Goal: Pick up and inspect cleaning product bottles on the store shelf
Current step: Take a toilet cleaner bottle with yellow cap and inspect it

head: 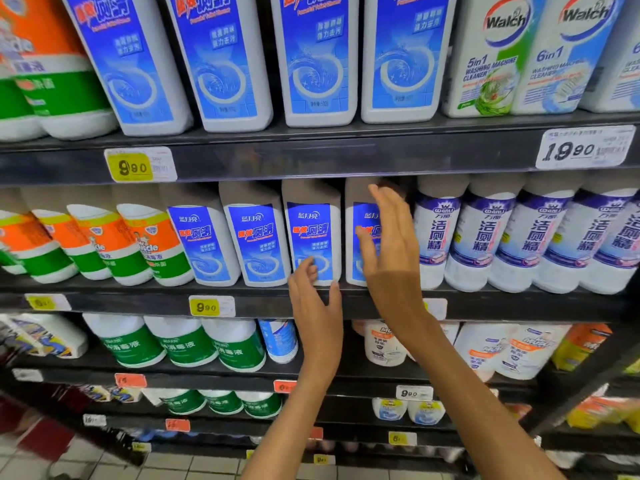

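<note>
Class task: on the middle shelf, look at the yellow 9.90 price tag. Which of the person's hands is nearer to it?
Left. The left hand is just right of the yellow price tag, at shelf-edge height. The right hand is farther right and higher, before the blue-labelled bottles.

The shelf [346,157] was finished in black. On its top tier, grey-white bottles [320,60] were wrapped in blue labels marked with a pale swirl and red-and-white lettering. At the right end of that tier, white bottles [485,64] were banded with green and blue. One tier below, orange, white and green bottles [114,240] were ranged at the left, and white bottles with purple labels [519,233] at the right. Yellow price tags [133,166] were fixed along the shelf edges.
</note>
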A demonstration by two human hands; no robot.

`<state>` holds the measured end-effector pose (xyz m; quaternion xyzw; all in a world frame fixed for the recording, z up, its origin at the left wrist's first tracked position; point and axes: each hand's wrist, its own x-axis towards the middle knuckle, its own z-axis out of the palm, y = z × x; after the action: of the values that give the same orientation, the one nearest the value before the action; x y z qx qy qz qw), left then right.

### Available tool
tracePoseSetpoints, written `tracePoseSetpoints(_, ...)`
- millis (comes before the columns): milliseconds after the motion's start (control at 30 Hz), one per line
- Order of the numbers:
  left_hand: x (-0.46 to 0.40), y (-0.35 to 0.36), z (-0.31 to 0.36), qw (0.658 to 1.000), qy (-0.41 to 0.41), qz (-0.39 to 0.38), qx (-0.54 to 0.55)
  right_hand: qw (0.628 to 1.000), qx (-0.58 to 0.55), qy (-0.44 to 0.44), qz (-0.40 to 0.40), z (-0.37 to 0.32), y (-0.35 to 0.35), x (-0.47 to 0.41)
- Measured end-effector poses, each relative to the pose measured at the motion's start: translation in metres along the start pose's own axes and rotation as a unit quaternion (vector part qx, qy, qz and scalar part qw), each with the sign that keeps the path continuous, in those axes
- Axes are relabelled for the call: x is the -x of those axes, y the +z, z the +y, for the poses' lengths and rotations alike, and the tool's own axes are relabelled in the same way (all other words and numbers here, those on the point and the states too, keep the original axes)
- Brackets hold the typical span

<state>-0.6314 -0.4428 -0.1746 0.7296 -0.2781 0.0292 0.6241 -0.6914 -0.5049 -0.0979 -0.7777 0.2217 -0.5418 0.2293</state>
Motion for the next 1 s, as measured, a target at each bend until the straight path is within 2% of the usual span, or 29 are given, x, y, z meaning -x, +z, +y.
tracePoseSetpoints(133, -0.014, -0.014, -0.007, 0.998, -0.01, -0.051, -0.046, 0.991, 0.045, 0.017, -0.124, -0.019, 0.023, -0.024)
tracePoseSetpoints(200, -0.017, -0.018, -0.009, 0.996, -0.017, -0.071, -0.044, 0.985, 0.084, 0.01, -0.153, -0.023, 0.037, -0.033)
tracePoseSetpoints(300, -0.02, -0.024, -0.017, 0.995, -0.016, -0.089, -0.042, 0.976, 0.116, 0.054, -0.175, -0.029, 0.055, -0.039)
tracePoseSetpoints(433, -0.021, -0.034, -0.027, 0.992, -0.031, -0.12, 0.01, 0.97, 0.15, 0.112, -0.155, -0.029, 0.074, -0.042)
tracePoseSetpoints(533, -0.025, -0.041, -0.035, 0.989, -0.037, -0.138, 0.037, 0.974, 0.137, 0.144, -0.109, -0.028, 0.079, -0.037)
tracePoseSetpoints(633, -0.028, -0.046, -0.04, 0.987, -0.03, -0.146, 0.057, 0.982, 0.127, 0.126, -0.064, -0.032, 0.078, -0.032)
tracePoseSetpoints(733, -0.031, -0.049, -0.042, 0.984, -0.022, -0.166, 0.062, 0.978, 0.187, 0.085, -0.044, -0.036, 0.072, -0.035)
tracePoseSetpoints(867, -0.033, -0.053, -0.044, 0.978, -0.005, -0.199, 0.062, 0.96, 0.265, 0.074, -0.052, -0.037, 0.068, -0.036)
tracePoseSetpoints(1000, -0.036, -0.059, -0.046, 0.971, -0.004, -0.226, 0.075, 0.98, 0.142, 0.124, -0.058, -0.037, 0.074, -0.028)
